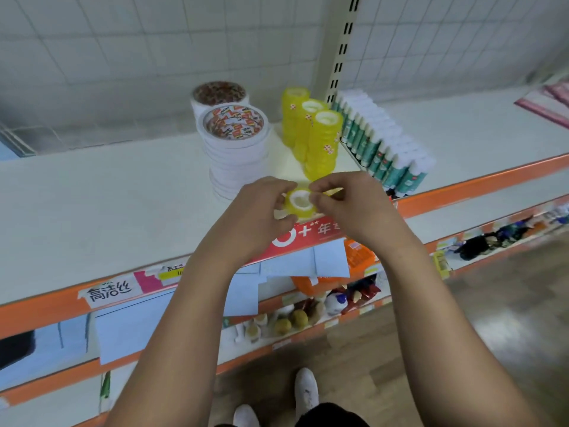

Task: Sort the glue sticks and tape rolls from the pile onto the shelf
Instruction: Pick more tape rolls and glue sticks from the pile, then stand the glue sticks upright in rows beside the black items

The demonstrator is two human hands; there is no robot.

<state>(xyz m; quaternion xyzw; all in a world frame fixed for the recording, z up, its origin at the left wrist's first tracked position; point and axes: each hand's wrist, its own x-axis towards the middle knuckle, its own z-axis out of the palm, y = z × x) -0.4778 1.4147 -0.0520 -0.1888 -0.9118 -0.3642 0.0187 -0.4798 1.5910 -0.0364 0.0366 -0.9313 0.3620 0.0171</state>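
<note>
shelf [123, 195]: white board, orange front edge.
white tape stacks [237, 149]: set at 11 o'clock from the hands.
glue sticks [385, 143]: lined at 1 o'clock.
yellow tape stacks [320, 140]: at 12 o'clock.
left hand [258, 211]: fingers are curled on the yellow tape roll.
right hand [348, 204]: fingertips are pinched on it.
yellow tape roll [300, 201]: held over the shelf front.

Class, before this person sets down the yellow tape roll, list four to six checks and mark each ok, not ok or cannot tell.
1. Grip: left hand and right hand both hold the yellow tape roll: ok.
2. The yellow tape stacks stand upright on the shelf: ok.
3. Free spot in front of the nearest stack: cannot tell, hands hide it.
4. The glue sticks keep their own row, apart from tape: ok.
5. Roll's loose end stuck down: cannot tell.
</note>
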